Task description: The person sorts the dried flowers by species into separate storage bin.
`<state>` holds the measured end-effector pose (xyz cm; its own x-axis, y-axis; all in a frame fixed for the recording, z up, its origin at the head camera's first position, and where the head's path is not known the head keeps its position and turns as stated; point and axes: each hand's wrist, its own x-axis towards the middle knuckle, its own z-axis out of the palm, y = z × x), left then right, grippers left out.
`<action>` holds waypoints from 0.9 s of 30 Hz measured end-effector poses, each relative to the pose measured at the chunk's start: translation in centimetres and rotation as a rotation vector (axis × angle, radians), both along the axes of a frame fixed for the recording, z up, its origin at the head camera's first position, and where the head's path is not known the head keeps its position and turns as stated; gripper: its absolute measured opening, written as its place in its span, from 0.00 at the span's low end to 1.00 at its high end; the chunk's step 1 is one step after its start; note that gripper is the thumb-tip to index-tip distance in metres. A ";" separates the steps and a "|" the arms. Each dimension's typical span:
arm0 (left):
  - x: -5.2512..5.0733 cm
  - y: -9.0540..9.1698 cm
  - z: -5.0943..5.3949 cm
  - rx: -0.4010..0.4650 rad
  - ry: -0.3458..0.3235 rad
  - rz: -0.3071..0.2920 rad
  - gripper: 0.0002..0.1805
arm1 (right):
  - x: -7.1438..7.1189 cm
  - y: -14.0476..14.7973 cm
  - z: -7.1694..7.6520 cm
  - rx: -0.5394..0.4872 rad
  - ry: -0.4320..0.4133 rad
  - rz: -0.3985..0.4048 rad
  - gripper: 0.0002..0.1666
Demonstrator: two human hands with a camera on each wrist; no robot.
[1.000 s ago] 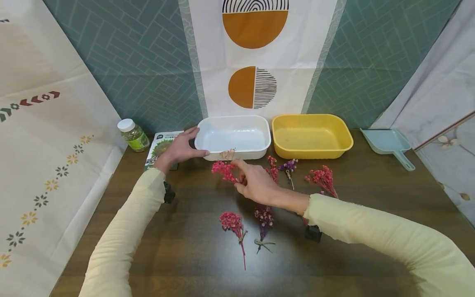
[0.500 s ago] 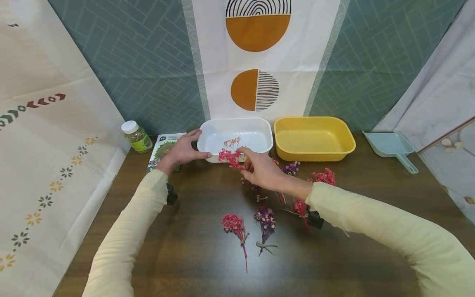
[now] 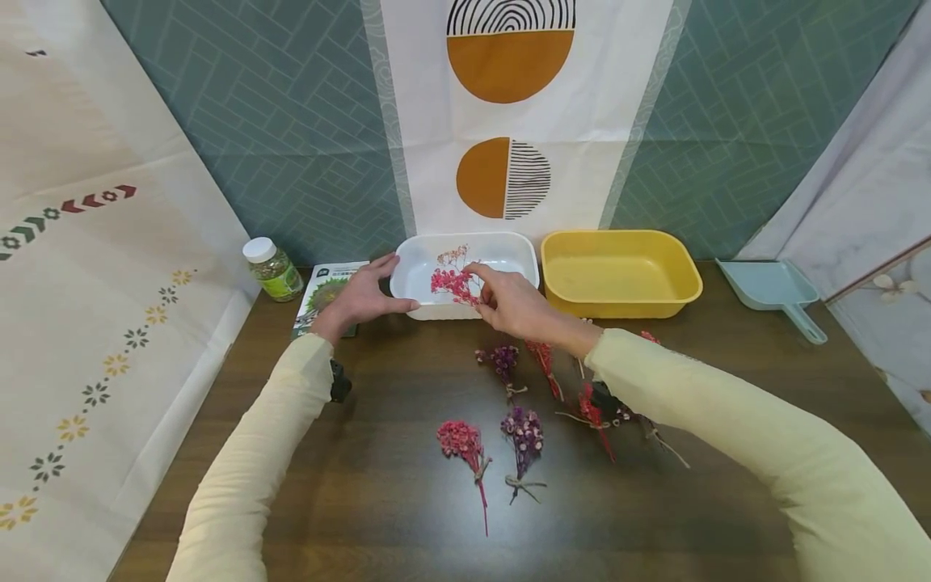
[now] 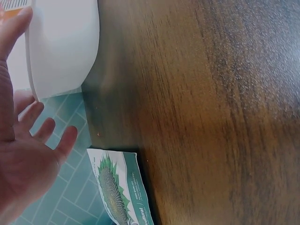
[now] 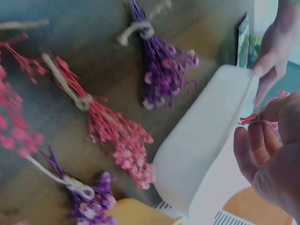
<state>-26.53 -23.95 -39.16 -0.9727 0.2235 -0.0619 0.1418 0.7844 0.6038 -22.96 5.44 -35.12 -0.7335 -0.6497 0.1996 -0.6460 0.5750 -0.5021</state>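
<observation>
My right hand (image 3: 512,303) pinches a bunch of pink dried flowers (image 3: 452,283) by its stems, over the front part of the white plastic basin (image 3: 502,252). In the right wrist view the cut stem ends (image 5: 248,119) poke out between thumb and fingers, and the blooms are mostly hidden. At the basin's left end my left hand (image 3: 367,295) rests against the rim, thumb at the front and fingers towards the back. The left wrist view shows those fingers (image 4: 44,130) spread and fairly straight, with the thumb touching the basin's edge.
A yellow basin (image 3: 621,309) stands right of the white one, then a blue dustpan (image 3: 771,287). Tied pink bunches (image 3: 460,440) and purple bunches (image 3: 525,432) lie on the dark table (image 3: 364,501). A jar (image 3: 272,271) and a seed packet (image 3: 320,291) stand left.
The right hand has carried the pink dried flowers up and slightly right, from in front of the white basin to over it. The left hand stays at the basin's rim.
</observation>
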 end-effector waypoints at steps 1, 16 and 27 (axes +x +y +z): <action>0.0 0.0 0.0 0.003 -0.002 0.002 0.58 | -0.3 -0.1 0.1 0.010 0.011 0.001 0.33; -0.1 0.3 0.2 -0.026 -0.003 0.014 0.58 | -3.9 -0.8 1.1 0.160 0.057 0.019 0.34; 0.1 0.2 0.3 -0.033 -0.014 0.015 0.58 | -5.5 -1.3 0.5 0.223 0.099 0.056 0.33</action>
<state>-26.41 -23.74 -38.83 -0.9749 0.2069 -0.0825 0.1219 0.8057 0.5797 -28.44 4.18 -34.62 -0.6791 -0.7248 0.1160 -0.7197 0.6264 -0.2996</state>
